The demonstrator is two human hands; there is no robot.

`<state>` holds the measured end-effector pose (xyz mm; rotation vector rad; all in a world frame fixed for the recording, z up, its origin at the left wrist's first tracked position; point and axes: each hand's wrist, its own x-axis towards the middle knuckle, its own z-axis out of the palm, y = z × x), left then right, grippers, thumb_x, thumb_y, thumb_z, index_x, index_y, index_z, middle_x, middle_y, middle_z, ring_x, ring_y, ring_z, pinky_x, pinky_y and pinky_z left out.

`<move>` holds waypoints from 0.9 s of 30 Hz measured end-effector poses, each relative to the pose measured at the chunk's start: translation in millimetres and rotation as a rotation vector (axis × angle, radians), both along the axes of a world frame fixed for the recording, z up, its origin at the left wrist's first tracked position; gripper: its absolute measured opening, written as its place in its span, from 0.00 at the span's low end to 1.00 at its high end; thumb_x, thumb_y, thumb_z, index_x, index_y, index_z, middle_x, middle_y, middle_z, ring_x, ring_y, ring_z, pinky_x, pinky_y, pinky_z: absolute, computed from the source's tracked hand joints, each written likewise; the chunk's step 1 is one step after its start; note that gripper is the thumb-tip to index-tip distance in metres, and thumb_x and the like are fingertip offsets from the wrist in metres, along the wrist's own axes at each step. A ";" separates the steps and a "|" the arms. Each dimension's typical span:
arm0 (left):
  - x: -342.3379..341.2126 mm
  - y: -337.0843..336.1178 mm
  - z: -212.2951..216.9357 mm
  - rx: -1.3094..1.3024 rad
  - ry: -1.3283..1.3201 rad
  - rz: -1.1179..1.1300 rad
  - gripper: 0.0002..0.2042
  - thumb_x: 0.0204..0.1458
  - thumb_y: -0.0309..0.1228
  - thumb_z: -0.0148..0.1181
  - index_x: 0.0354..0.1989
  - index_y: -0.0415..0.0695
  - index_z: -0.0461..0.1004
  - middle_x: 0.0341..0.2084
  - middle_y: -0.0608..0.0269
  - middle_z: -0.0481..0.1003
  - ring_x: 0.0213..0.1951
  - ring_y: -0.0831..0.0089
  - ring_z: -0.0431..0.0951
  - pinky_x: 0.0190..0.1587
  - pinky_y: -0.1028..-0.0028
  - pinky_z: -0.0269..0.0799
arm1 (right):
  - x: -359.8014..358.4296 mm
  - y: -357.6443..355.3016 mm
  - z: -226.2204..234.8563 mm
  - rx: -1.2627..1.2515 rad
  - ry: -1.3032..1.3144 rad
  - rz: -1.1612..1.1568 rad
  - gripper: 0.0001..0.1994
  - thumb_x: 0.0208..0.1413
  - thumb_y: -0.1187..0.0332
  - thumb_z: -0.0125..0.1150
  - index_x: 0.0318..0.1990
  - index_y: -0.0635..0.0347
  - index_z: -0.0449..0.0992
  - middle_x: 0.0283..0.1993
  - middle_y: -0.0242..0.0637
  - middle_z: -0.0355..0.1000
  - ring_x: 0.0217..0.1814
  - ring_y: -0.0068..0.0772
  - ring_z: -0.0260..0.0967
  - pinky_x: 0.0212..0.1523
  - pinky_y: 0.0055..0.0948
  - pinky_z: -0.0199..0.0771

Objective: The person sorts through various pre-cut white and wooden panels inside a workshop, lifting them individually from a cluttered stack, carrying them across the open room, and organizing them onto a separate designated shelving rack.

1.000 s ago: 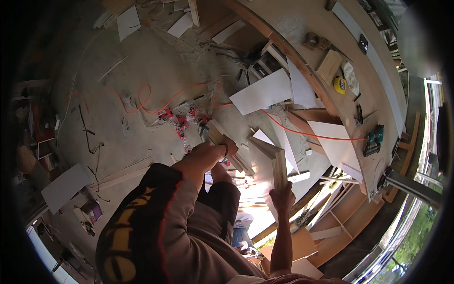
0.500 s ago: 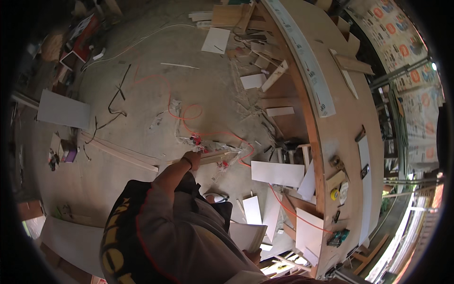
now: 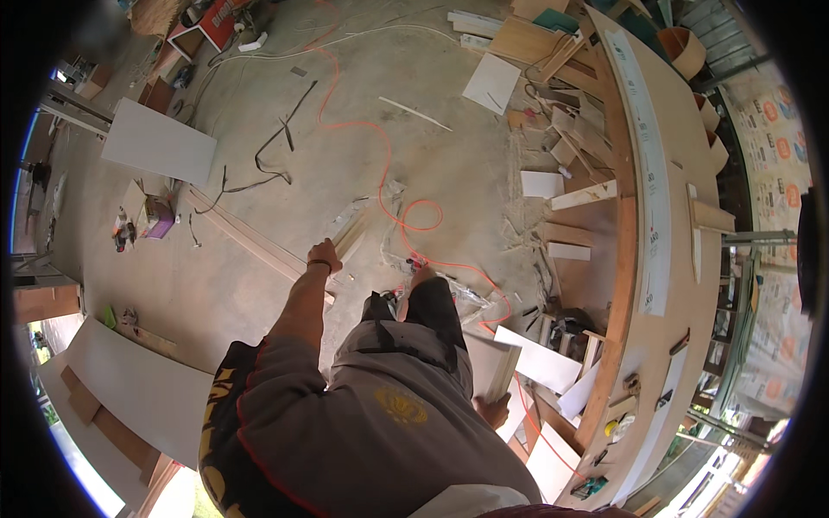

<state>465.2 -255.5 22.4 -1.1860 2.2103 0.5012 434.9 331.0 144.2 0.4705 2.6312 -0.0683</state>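
Note:
My left hand (image 3: 325, 254), a dark band at its wrist, is stretched forward and closed around a small bundle of pale wooden strips (image 3: 351, 235). The strips stick out beyond the fingers, and their near end shows below the hand. Low at my right side, my right hand (image 3: 492, 412) grips a flat white board with a pale wooden edge (image 3: 506, 369); my body hides part of it. My foot, in a red and white sandal (image 3: 416, 262), stands on the floor just right of the strips.
A long workbench (image 3: 643, 345) runs along the right, with a green drill (image 3: 591, 488) at its near end. An orange cable (image 3: 384, 164) loops across the floor. Long wooden strips (image 3: 250, 233) lie to the left. Board offcuts (image 3: 540, 358) crowd the bench's foot.
My view has turned, shifting the room rightward. The wooden strips have swung leftward with my left hand, away from my feet. The board in my right hand shows more now.

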 end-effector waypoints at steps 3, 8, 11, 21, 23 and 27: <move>-0.3 -60.1 2.7 0.018 -0.045 0.097 0.31 0.40 0.38 0.69 0.52 0.37 0.67 0.45 0.44 0.78 0.52 0.51 0.78 0.55 0.59 0.76 | -92.6 -62.9 -17.5 -0.022 0.040 0.120 0.41 0.34 0.53 0.75 0.57 0.58 0.61 0.39 0.60 0.77 0.44 0.65 0.77 0.44 0.56 0.77; 13.8 -150.8 -8.8 0.031 -0.181 0.155 0.40 0.39 0.48 0.69 0.59 0.37 0.62 0.51 0.41 0.75 0.55 0.49 0.75 0.58 0.58 0.73 | -267.2 -191.0 -37.6 -0.083 0.126 0.301 0.40 0.36 0.56 0.75 0.56 0.59 0.61 0.38 0.58 0.78 0.43 0.64 0.77 0.42 0.57 0.77; -0.9 -189.0 -1.4 0.100 -0.209 0.242 0.45 0.40 0.51 0.71 0.64 0.40 0.59 0.53 0.42 0.74 0.59 0.48 0.72 0.60 0.57 0.72 | -374.5 -277.1 -45.6 -0.106 0.078 0.354 0.39 0.36 0.58 0.75 0.56 0.59 0.61 0.38 0.57 0.78 0.41 0.63 0.78 0.42 0.54 0.78; -155.0 -352.0 84.1 0.241 -0.260 0.348 0.46 0.37 0.54 0.72 0.62 0.37 0.63 0.55 0.40 0.73 0.59 0.48 0.72 0.61 0.57 0.70 | -702.6 -584.0 -18.6 -0.214 0.087 0.621 0.37 0.32 0.61 0.79 0.51 0.57 0.62 0.35 0.57 0.78 0.39 0.63 0.78 0.41 0.55 0.78; -177.5 -393.1 86.6 0.257 -0.251 0.297 0.46 0.37 0.54 0.72 0.62 0.37 0.63 0.54 0.40 0.73 0.59 0.47 0.72 0.60 0.57 0.71 | -765.5 -647.3 -17.3 -0.233 0.068 0.656 0.37 0.31 0.61 0.79 0.51 0.56 0.62 0.36 0.56 0.78 0.39 0.63 0.77 0.41 0.55 0.78; -279.3 -498.2 105.3 0.274 -0.186 0.292 0.46 0.35 0.55 0.73 0.60 0.36 0.64 0.52 0.40 0.75 0.57 0.46 0.74 0.60 0.54 0.69 | -879.2 -751.5 -21.2 -0.217 0.076 0.682 0.38 0.30 0.61 0.78 0.51 0.56 0.62 0.37 0.56 0.78 0.41 0.62 0.77 0.42 0.55 0.78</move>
